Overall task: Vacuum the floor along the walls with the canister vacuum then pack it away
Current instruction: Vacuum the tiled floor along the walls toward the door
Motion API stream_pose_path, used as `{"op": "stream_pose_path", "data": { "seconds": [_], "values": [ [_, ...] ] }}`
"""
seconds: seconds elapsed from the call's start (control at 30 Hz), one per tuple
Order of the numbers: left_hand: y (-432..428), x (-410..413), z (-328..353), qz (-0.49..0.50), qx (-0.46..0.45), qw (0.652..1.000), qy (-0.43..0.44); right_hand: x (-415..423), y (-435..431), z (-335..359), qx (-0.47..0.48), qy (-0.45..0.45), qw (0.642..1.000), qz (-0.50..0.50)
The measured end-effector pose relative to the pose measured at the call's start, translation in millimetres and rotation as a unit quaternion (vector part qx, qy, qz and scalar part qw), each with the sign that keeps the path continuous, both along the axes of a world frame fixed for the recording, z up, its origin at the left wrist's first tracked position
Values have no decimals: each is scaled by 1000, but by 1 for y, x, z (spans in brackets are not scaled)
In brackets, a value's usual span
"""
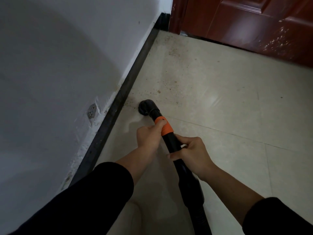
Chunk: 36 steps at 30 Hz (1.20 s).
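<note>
Black wand (171, 143) gripped by both hands; left hand (149, 138) ahead, right hand (191, 154) behind, fingers clenched.

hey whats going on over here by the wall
A person is vacuuming along the baseboard. Both hands grip the black wand: the left hand at the orange band, the right hand just behind it. The nozzle sits on the tile near the wall, with specks of dirt ahead toward the red door.
</note>
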<state>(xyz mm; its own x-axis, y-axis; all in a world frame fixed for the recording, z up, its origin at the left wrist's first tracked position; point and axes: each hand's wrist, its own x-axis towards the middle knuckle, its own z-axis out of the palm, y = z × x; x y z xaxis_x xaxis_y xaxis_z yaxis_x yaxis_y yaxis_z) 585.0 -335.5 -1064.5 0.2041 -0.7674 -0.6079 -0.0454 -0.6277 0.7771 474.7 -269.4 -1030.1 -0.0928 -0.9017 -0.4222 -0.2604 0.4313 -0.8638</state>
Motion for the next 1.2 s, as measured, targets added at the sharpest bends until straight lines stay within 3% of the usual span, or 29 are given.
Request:
{"op": "stream_pose_path", "data": {
  "seconds": [0.87, 1.2],
  "values": [
    [-20, 37, -8, 51, -28, 998, -34, 33, -32, -10, 0, -11, 999, 49],
    [-20, 33, -3, 65, -18, 998, 0, 26, -35, -15, -7, -16, 998, 53]
  ]
}}
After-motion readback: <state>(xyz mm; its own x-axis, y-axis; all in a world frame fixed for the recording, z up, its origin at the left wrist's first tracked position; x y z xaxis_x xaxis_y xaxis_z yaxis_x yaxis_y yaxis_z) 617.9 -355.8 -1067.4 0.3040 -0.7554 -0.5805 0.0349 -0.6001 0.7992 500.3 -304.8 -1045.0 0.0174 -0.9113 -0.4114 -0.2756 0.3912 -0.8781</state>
